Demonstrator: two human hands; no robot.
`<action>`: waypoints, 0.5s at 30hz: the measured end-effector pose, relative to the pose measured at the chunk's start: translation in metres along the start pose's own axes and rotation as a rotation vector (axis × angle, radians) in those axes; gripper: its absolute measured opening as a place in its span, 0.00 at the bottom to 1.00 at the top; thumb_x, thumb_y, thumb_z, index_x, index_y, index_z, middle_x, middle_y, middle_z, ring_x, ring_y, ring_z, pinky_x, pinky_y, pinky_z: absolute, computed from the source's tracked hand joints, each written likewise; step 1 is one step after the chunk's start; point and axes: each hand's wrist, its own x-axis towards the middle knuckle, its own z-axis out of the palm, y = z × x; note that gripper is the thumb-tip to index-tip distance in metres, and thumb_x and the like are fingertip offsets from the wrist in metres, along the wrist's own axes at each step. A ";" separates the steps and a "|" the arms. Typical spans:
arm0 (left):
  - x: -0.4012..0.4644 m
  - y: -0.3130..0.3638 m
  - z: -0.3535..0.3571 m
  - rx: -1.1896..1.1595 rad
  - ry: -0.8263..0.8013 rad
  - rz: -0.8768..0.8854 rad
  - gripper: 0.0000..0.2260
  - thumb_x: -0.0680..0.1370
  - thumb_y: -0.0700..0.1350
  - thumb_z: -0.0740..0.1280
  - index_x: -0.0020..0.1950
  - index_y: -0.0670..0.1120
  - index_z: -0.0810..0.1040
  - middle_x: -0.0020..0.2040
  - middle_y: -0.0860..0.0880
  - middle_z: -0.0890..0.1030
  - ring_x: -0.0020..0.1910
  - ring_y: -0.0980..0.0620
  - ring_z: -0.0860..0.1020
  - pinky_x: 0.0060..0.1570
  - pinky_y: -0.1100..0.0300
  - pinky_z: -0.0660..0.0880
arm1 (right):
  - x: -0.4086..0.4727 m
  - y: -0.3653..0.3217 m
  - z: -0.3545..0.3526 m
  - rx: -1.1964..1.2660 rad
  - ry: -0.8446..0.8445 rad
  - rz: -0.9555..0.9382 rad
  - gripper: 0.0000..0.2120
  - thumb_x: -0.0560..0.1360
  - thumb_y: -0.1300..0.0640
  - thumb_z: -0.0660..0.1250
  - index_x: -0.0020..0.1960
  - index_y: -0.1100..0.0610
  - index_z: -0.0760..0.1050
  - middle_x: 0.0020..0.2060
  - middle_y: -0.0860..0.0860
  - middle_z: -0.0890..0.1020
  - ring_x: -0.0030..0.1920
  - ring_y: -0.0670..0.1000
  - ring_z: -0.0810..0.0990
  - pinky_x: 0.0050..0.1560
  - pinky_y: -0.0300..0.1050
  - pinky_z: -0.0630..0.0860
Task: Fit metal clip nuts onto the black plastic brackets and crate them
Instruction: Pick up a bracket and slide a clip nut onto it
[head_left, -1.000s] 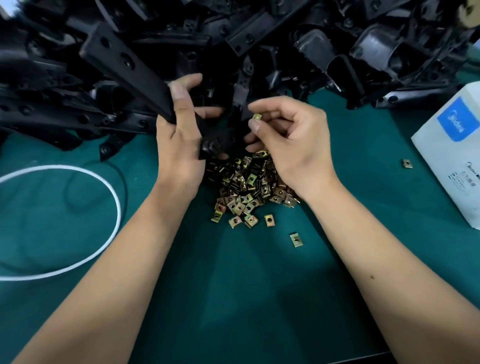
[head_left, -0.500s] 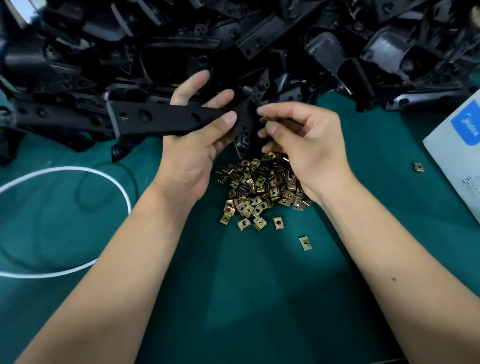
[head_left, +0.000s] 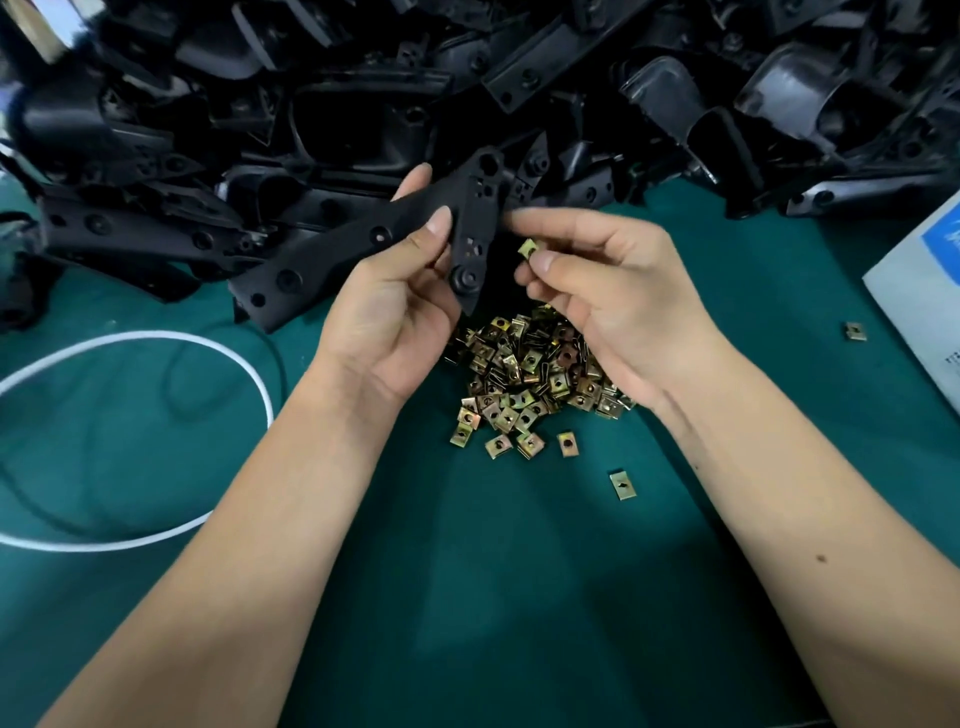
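Now clip nut (head_left: 530, 248) pinched in right hand (head_left: 618, 306) grip, beside bracket (head_left: 374, 239).

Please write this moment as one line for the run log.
left hand: holds bracket | right hand: pinches clip nut | nut unfitted, beside bracket

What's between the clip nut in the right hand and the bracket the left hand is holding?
Nothing visible. The right hand pinches the clip nut just right of the bracket, which the left hand holds over the nut pile. Only open air separates nut and bracket edge.
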 end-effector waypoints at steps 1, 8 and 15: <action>0.001 0.000 0.000 -0.005 0.026 0.000 0.23 0.72 0.37 0.70 0.67 0.46 0.79 0.53 0.44 0.87 0.48 0.52 0.86 0.51 0.57 0.83 | 0.000 0.000 0.001 -0.024 -0.002 -0.002 0.15 0.78 0.74 0.65 0.58 0.61 0.83 0.43 0.55 0.83 0.45 0.50 0.83 0.50 0.40 0.78; 0.000 -0.006 0.001 -0.013 0.086 -0.091 0.08 0.76 0.41 0.71 0.52 0.40 0.85 0.48 0.45 0.87 0.62 0.46 0.83 0.70 0.48 0.75 | -0.006 0.001 0.009 0.119 0.065 0.024 0.06 0.77 0.72 0.70 0.53 0.66 0.82 0.39 0.57 0.85 0.42 0.55 0.88 0.45 0.41 0.82; -0.006 -0.010 0.012 0.023 0.108 -0.097 0.22 0.86 0.47 0.62 0.39 0.42 0.89 0.42 0.46 0.87 0.41 0.51 0.86 0.44 0.58 0.83 | -0.007 0.003 0.014 -0.087 0.083 -0.056 0.07 0.78 0.69 0.70 0.51 0.61 0.85 0.40 0.53 0.86 0.41 0.51 0.84 0.39 0.41 0.80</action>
